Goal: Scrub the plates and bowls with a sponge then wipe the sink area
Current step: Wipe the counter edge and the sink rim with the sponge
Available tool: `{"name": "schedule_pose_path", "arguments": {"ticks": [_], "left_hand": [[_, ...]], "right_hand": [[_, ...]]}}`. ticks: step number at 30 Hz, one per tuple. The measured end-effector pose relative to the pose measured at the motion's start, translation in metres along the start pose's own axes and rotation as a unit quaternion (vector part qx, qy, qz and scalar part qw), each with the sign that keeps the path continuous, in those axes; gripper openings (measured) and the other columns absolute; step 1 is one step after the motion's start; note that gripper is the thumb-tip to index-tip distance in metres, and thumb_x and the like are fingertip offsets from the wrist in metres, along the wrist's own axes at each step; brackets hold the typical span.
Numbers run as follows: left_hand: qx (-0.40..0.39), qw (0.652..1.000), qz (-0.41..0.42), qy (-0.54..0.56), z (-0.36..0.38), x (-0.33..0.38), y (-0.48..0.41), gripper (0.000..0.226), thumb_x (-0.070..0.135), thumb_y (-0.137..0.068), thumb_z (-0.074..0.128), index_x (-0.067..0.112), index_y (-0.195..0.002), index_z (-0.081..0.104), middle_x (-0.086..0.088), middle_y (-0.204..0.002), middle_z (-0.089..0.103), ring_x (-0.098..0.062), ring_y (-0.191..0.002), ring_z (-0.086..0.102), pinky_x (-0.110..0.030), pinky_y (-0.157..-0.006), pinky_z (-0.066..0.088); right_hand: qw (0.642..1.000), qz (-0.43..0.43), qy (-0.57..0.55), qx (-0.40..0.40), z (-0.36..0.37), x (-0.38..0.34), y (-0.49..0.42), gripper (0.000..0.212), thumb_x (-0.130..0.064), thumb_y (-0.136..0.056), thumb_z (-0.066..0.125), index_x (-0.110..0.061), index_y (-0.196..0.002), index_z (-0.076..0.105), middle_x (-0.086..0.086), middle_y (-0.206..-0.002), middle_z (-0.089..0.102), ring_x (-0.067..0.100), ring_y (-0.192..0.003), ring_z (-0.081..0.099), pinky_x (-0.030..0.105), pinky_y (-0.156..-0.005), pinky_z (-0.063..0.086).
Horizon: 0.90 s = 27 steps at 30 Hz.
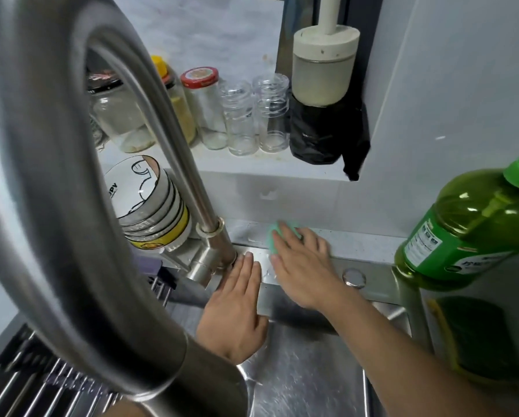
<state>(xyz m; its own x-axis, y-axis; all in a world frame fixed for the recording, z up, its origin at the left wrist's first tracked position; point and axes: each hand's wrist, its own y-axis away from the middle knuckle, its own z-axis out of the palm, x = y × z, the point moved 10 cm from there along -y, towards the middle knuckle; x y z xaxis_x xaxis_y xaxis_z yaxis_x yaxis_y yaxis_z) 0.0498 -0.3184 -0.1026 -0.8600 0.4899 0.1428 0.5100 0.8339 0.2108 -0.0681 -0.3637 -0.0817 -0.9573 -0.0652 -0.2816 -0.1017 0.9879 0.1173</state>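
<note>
The right hand (300,263) presses flat, fingers spread, on a green sponge (277,236) at the back ledge of the sink (306,383), where steel meets the wall. The sponge is mostly under the fingers; only its far edge shows. The left hand (237,308) lies open & flat, holding nothing, fingertips touching the base of the faucet (210,245), palm over the sink's rear rim.

Plates & bowls (153,206) stand stacked on edge behind the faucet, left of the hands, so scrubbing looks done and this is prob. the wipe stage, w/ the ledge in progress.

Risks from here:
- The green detergent bottle (468,233) stands just right of the wiping arm, near the sink edge; a wide sweep or elbow swing could knock it into the basin.
- A leftward stroke could bump the faucet base or run into the left hand.
- The stacked dishes lean on edge; a knock to the faucet side might shift them.
- The ledge looks wet, so the sponge may slip off into the basin.
</note>
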Motion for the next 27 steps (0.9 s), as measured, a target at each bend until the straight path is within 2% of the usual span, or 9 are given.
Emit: {"name": "schedule_pose_path", "arguments": {"ticks": [4, 6, 9, 11, 15, 17, 21, 24, 27], "left_hand": [[0.054, 0.992, -0.006, 0.115, -0.017, -0.007, 0.003, 0.081, 0.022, -0.09, 0.047, 0.012, -0.162, 0.013, -0.005, -0.173, 0.004, -0.016, -0.159, 0.003, -0.035, -0.127, 0.021], [0.08, 0.989, -0.004, 0.122, -0.02, -0.006, 0.008, 0.079, 0.021, -0.09, 0.05, 0.011, -0.162, 0.017, -0.007, -0.172, 0.011, -0.018, -0.158, 0.012, -0.037, -0.126, 0.024], [0.1, 0.99, 0.02, 0.092, -0.02, 0.003, 0.007, 0.08, 0.032, -0.089, 0.042, 0.008, -0.162, 0.018, -0.012, -0.171, 0.015, -0.021, -0.159, 0.012, -0.041, -0.127, 0.021], [0.096, 0.992, 0.03, 0.081, -0.018, 0.007, -0.001, 0.08, 0.039, -0.091, 0.031, 0.008, -0.163, 0.013, -0.012, -0.171, 0.011, -0.022, -0.159, 0.006, -0.042, -0.128, 0.017], [0.064, 0.996, 0.022, 0.052, -0.016, 0.005, -0.02, 0.089, 0.053, -0.089, 0.006, 0.004, -0.163, 0.003, -0.014, -0.172, -0.004, -0.023, -0.159, -0.01, -0.029, -0.125, -0.012], [0.043, 0.998, 0.03, 0.027, -0.011, 0.009, -0.024, 0.091, 0.056, -0.087, 0.0, 0.005, -0.163, -0.001, -0.012, -0.171, -0.013, -0.022, -0.157, -0.017, -0.029, -0.122, -0.017], [0.044, 0.997, 0.015, 0.06, -0.015, 0.007, -0.029, 0.094, 0.056, -0.084, 0.007, 0.007, -0.163, 0.014, -0.012, -0.173, -0.001, -0.023, -0.16, -0.004, -0.03, -0.126, -0.004], [0.023, 0.998, 0.011, 0.054, -0.02, 0.007, -0.029, 0.093, 0.056, -0.083, 0.009, 0.009, -0.163, 0.018, -0.011, -0.173, 0.001, -0.024, -0.16, 0.001, -0.032, -0.127, 0.003], [0.003, 0.998, 0.009, 0.059, -0.024, 0.009, -0.03, 0.079, 0.046, -0.093, 0.022, 0.009, -0.162, 0.018, -0.011, -0.173, 0.001, -0.022, -0.16, -0.001, -0.031, -0.127, 0.003]], "right_hand": [[0.989, -0.085, -0.112, -0.034, -0.01, -0.039, -0.031, 0.048, -0.04, -0.107, 0.021, -0.035, -0.155, 0.027, -0.015, -0.167, 0.009, 0.01, -0.15, 0.008, 0.036, -0.116, 0.006], [0.982, -0.114, -0.141, -0.059, -0.008, -0.047, -0.031, 0.047, -0.038, -0.108, 0.021, -0.032, -0.152, 0.036, -0.014, -0.167, 0.011, 0.004, -0.151, 0.002, 0.034, -0.119, 0.0], [0.984, -0.141, -0.081, -0.069, 0.001, -0.046, -0.025, 0.053, -0.042, -0.108, 0.012, -0.031, -0.154, 0.034, -0.013, -0.167, 0.009, 0.003, -0.152, -0.005, 0.035, -0.122, -0.007], [0.988, -0.136, -0.042, -0.055, 0.0, -0.036, -0.023, 0.055, -0.046, -0.107, 0.006, -0.035, -0.156, 0.029, -0.015, -0.167, 0.008, 0.003, -0.152, -0.004, 0.038, -0.121, -0.005], [0.998, -0.062, -0.012, -0.027, -0.007, 0.012, 0.002, 0.051, -0.044, -0.108, 0.011, -0.038, -0.157, 0.02, -0.018, -0.166, 0.005, 0.004, -0.151, -0.003, 0.04, -0.12, -0.002], [1.0, -0.019, 0.004, -0.002, -0.012, 0.038, 0.021, 0.051, -0.045, -0.107, 0.017, -0.039, -0.157, 0.019, -0.018, -0.166, 0.005, 0.007, -0.151, -0.003, 0.039, -0.119, -0.002], [0.999, 0.002, 0.018, 0.051, -0.026, 0.051, 0.031, 0.048, -0.045, -0.105, 0.029, -0.038, -0.153, 0.033, -0.009, -0.16, 0.025, 0.018, -0.146, 0.016, 0.039, -0.117, 0.011], [0.994, -0.058, -0.007, 0.09, -0.028, 0.03, 0.039, 0.035, -0.037, -0.102, 0.047, -0.035, -0.136, 0.057, -0.003, -0.139, 0.047, 0.021, -0.123, 0.036, 0.04, -0.105, 0.029], [0.987, -0.082, -0.029, 0.136, -0.03, 0.019, 0.05, 0.023, -0.028, -0.095, 0.064, -0.03, -0.117, 0.071, 0.001, -0.113, 0.058, 0.02, -0.101, 0.04, 0.042, -0.089, 0.042]]}}
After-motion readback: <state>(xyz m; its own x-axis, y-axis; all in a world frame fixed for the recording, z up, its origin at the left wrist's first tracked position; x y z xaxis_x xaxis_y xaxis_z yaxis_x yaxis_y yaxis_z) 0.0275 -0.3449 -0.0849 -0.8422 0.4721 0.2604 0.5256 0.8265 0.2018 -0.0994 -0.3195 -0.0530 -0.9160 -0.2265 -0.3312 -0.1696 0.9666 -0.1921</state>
